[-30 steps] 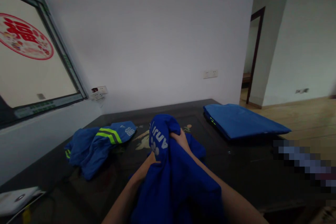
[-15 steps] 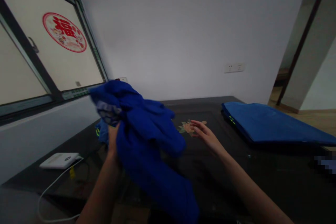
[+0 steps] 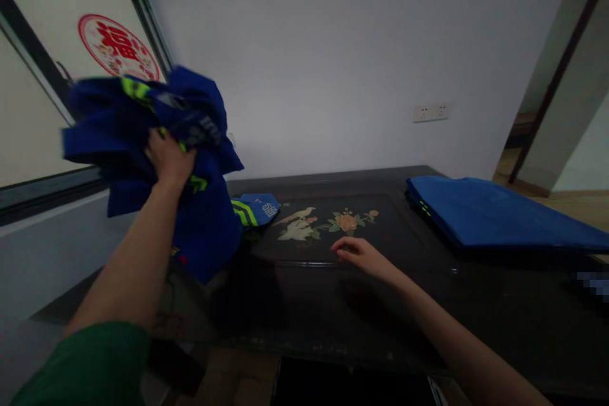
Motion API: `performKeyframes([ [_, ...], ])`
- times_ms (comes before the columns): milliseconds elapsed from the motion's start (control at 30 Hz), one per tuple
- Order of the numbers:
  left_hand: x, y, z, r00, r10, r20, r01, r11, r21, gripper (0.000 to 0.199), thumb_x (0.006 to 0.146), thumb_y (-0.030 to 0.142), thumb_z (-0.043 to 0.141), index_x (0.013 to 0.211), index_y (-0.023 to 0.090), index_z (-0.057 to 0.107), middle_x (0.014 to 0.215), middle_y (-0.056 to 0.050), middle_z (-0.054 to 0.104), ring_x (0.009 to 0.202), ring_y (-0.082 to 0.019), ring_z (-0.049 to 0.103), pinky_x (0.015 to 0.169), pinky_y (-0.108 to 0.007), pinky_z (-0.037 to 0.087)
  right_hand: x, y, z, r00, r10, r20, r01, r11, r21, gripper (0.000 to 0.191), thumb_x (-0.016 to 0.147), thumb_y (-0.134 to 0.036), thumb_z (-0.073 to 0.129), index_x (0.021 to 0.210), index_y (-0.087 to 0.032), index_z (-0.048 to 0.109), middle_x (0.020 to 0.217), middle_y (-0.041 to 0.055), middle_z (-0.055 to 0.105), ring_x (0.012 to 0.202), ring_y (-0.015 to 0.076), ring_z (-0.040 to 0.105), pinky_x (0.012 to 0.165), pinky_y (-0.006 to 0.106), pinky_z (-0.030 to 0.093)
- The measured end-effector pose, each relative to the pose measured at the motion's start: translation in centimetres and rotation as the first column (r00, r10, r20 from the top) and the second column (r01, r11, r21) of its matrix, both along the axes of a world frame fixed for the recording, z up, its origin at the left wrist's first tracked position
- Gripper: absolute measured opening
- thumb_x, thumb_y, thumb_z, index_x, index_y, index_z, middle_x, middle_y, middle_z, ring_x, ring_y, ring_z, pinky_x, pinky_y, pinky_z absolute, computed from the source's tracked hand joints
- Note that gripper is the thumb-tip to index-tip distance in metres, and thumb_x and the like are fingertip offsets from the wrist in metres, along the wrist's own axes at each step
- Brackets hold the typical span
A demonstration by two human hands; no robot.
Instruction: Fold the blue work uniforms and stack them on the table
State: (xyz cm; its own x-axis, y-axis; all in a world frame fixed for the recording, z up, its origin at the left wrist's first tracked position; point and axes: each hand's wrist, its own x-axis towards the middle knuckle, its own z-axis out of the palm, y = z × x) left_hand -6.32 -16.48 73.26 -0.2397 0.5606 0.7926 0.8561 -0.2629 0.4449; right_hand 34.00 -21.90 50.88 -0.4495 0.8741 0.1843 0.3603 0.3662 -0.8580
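Observation:
My left hand (image 3: 170, 157) is closed on a bunched blue garment (image 3: 204, 216) with yellow-green stripes and white lettering. It holds the garment up at the left, over the table and in front of the window; loose folds hang down on both sides of the wrist. My right hand (image 3: 356, 254) is in the air above the dark table (image 3: 309, 304), near its flower-and-bird picture (image 3: 346, 222). Its fingers are loosely bent, with nothing in them. Behind the hanging cloth, a second blue cloth piece (image 3: 259, 208) with yellow-green stripes lies on the table, partly hidden.
A flat, folded blue garment (image 3: 495, 212) lies at the table's right side. The window (image 3: 28, 95) with a red round sticker (image 3: 118, 47) is on the left. Wall sockets (image 3: 431, 112) sit above the table's back edge. A blurred-out object (image 3: 594, 282) is at the far right.
My left hand has swung up and left with the blue garment, uncovering the table picture and the second cloth piece. My right hand has moved slightly down, and its fingers are more bent.

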Motion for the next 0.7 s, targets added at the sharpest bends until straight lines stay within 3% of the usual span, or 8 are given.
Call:
performKeyframes([
  [67, -1.3, 2.1, -4.4, 0.993, 0.057, -0.101, -0.083, 0.959, -0.272, 0.078, 0.079, 0.048, 0.066, 0.129, -0.006, 0.038, 0.151, -0.031, 0.020, 0.141, -0.046, 0.007, 0.107, -0.069, 0.001, -0.1, -0.3, -0.1, 0.999, 0.008, 0.038, -0.009, 1.000, 0.017, 0.020, 0.086, -0.026, 0.054, 0.098, -0.016, 0.066, 0.085, 0.0050, 0.065, 0.080, 0.0169, 0.060, 0.072, 0.029, 0.047],
  [167, -3.1, 4.5, -12.5, 0.975, 0.057, -0.216, -0.195, 0.690, -0.697, 0.079, 0.066, 0.051, 0.076, 0.127, 0.008, 0.050, 0.149, -0.032, 0.027, 0.137, -0.054, 0.016, 0.093, -0.081, 0.010, -0.3, -0.5, -0.4, 0.997, 0.021, 0.079, -0.024, 0.999, 0.041, 0.018, 0.085, -0.023, 0.054, 0.097, -0.017, 0.067, 0.085, 0.0044, 0.066, 0.079, 0.0164, 0.060, 0.071, 0.028, 0.045],
  [200, -3.5, 5.1, -15.1, 0.971, 0.020, -0.237, -0.199, 0.618, -0.761, 0.078, 0.068, 0.050, 0.074, 0.131, 0.012, 0.050, 0.148, -0.031, 0.030, 0.137, -0.053, 0.021, 0.092, -0.081, 0.011, -0.4, -0.5, -0.6, 0.996, 0.027, 0.086, -0.031, 0.999, 0.043, 0.017, 0.085, -0.021, 0.055, 0.096, -0.017, 0.067, 0.084, 0.0040, 0.066, 0.078, 0.0160, 0.059, 0.070, 0.027, 0.045],
  [267, -3.9, 5.9, -19.2, 0.947, 0.103, -0.304, -0.309, 0.548, -0.778, 0.072, 0.078, 0.046, 0.066, 0.141, 0.021, 0.042, 0.151, -0.026, 0.028, 0.139, -0.049, 0.021, 0.095, -0.080, 0.009, -0.6, -0.4, -0.9, 0.995, 0.041, 0.092, -0.045, 0.998, 0.039, 0.017, 0.084, -0.018, 0.055, 0.094, -0.017, 0.068, 0.084, 0.0036, 0.066, 0.078, 0.0154, 0.059, 0.069, 0.026, 0.044],
  [333, -4.1, 6.2, -21.9, 0.914, 0.157, -0.374, -0.395, 0.549, -0.736, 0.068, 0.087, 0.044, 0.053, 0.149, 0.028, 0.029, 0.155, -0.021, 0.022, 0.141, -0.044, 0.019, 0.099, -0.078, 0.009, -0.7, -0.4, -1.2, 0.994, 0.050, 0.092, -0.054, 0.998, 0.044, 0.016, 0.082, -0.016, 0.056, 0.093, -0.016, 0.068, 0.085, 0.0037, 0.067, 0.078, 0.0152, 0.059, 0.069, 0.025, 0.043],
  [433, -4.3, 6.2, -23.7, 0.890, 0.167, -0.425, -0.435, 0.596, -0.676, 0.065, 0.093, 0.045, 0.043, 0.152, 0.033, 0.017, 0.156, -0.019, 0.019, 0.141, -0.042, 0.021, 0.101, -0.076, 0.013, -0.8, -0.4, -1.3, 0.996, 0.054, 0.078, -0.058, 0.997, 0.051, 0.015, 0.083, -0.018, 0.056, 0.092, -0.017, 0.068, 0.085, 0.0036, 0.067, 0.078, 0.0150, 0.059, 0.069, 0.025, 0.043],
  [600, -5.0, 5.8, -25.5, 0.891, 0.178, -0.417, -0.410, 0.708, -0.575, 0.060, 0.094, 0.041, 0.040, 0.151, 0.034, 0.022, 0.154, -0.018, 0.026, 0.137, -0.040, 0.030, 0.102, -0.075, 0.014, 0.7, -0.1, -0.5, 0.999, 0.022, 0.041, -0.024, 0.997, 0.072, 0.018, 0.085, -0.028, 0.055, 0.094, -0.018, 0.068, 0.085, 0.0041, 0.068, 0.078, 0.0166, 0.062, 0.071, 0.027, 0.046],
  [700, -4.7, 5.6, -26.8, 0.892, 0.225, -0.393, -0.412, 0.765, -0.495, 0.056, 0.095, 0.035, 0.039, 0.149, 0.033, 0.027, 0.151, -0.017, 0.032, 0.134, -0.037, 0.034, 0.103, -0.074, 0.014, 4.8, 0.8, 0.8, 0.987, -0.101, 0.121, 0.080, 0.982, 0.170, 0.021, 0.084, -0.032, 0.055, 0.091, -0.019, 0.070, 0.089, 0.0056, 0.070, 0.083, 0.0196, 0.063, 0.073, 0.030, 0.047],
])
